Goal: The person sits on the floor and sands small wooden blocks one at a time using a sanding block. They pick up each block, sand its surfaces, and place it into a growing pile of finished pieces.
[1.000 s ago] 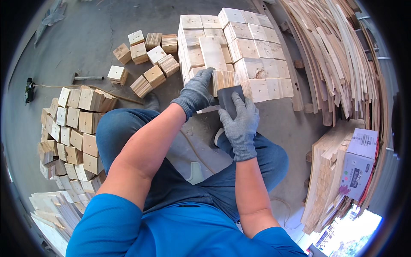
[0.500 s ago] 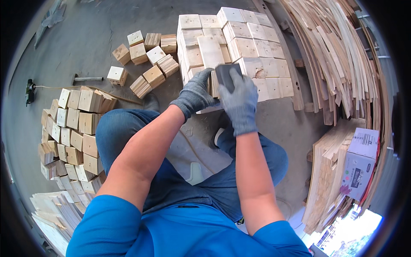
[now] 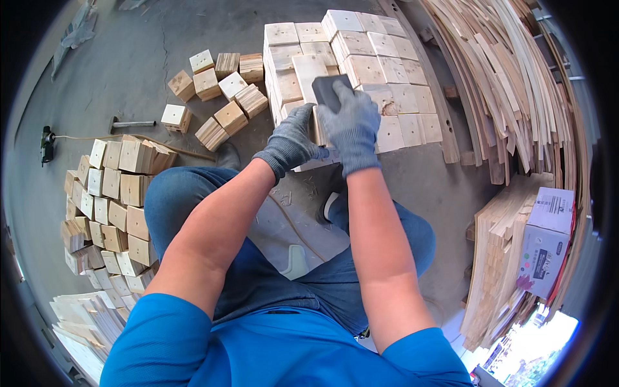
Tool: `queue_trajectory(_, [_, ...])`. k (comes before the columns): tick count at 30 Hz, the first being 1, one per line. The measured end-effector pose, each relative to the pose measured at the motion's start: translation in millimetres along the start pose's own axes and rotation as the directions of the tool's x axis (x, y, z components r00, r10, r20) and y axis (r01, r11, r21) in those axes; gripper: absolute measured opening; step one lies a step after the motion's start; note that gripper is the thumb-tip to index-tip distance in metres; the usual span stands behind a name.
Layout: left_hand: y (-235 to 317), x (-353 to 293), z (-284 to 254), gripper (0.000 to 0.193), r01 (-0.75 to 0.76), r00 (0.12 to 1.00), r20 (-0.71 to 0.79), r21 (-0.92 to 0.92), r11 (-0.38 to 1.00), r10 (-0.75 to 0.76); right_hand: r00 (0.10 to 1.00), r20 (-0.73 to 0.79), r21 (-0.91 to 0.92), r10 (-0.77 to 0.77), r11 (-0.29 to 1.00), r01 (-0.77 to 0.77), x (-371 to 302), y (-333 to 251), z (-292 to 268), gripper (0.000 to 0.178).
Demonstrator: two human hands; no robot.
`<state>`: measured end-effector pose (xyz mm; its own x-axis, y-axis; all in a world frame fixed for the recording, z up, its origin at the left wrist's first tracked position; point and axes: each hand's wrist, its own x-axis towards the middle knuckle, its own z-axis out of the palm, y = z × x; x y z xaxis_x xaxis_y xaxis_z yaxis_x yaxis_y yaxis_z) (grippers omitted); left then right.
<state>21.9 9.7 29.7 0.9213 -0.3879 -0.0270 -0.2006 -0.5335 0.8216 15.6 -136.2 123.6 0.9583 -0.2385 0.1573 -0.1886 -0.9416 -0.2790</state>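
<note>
My right hand [image 3: 353,126], in a grey knit glove, is closed on a dark grey rectangular block [image 3: 327,92] that looks like a sanding block. Beneath it a pale wooden piece [image 3: 311,72] rests against the stack of wooden blocks [image 3: 364,68]. Gloved likewise, my left hand [image 3: 290,138] grips the near left side of that wooden piece. Its near end is partly hidden by my hands, and my left fingertips do not fully show.
Loose wooden blocks [image 3: 231,118] lie left of the stack. A larger pile of blocks [image 3: 119,193] sits by my left knee, beyond it a hammer [image 3: 133,123] and a dark tool [image 3: 47,145] with a hose. Long strips [image 3: 477,84] and a carton [image 3: 547,238] stand right.
My right hand has moved slightly left and up with the dark grey block, sliding along the wooden piece. My left hand has stayed almost in place. The view has shifted a little.
</note>
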Motion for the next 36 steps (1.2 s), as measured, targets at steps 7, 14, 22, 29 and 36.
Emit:
queue_trajectory(7, [2.5, -1.4, -1.9, 0.115, 0.007, 1.0, 0.01, -0.029, 1.0, -0.006, 0.999, 0.033, 0.012, -0.018, 1.0, 0.018, -40.0, 10.1, -7.9, 0.07])
queue_trajectory(14, [9.0, 0.7, -8.3, 0.11, 0.047, 0.997, 0.069, -0.032, 0.998, -0.044, 0.999, -0.004, 0.064, -0.05, 0.997, 0.05, -121.1, 33.7, -17.6, 0.071])
queue_trajectory(22, [11.1, 1.9, -4.8, 0.11, 0.02, 0.999, 0.031, 0.005, 1.0, -0.021, 1.0, -0.029, 0.072, -0.006, 0.997, 0.008, 14.8, 54.4, 9.2, 0.064])
queue_trajectory(29, [13.1, 1.9, -9.3, 0.111, 0.057, 0.997, 0.06, 0.017, 0.998, -0.058, 0.998, 0.012, 0.093, 0.059, 0.994, -0.06, -9.6, 49.6, -1.2, 0.07])
queue_trajectory(36, [22.4, 1.4, -15.7, 0.113, 0.093, 0.988, 0.12, 0.051, 0.994, -0.099, 0.999, -0.049, 0.05, 0.012, 0.999, -0.01, -116.4, 53.4, -11.8, 0.068])
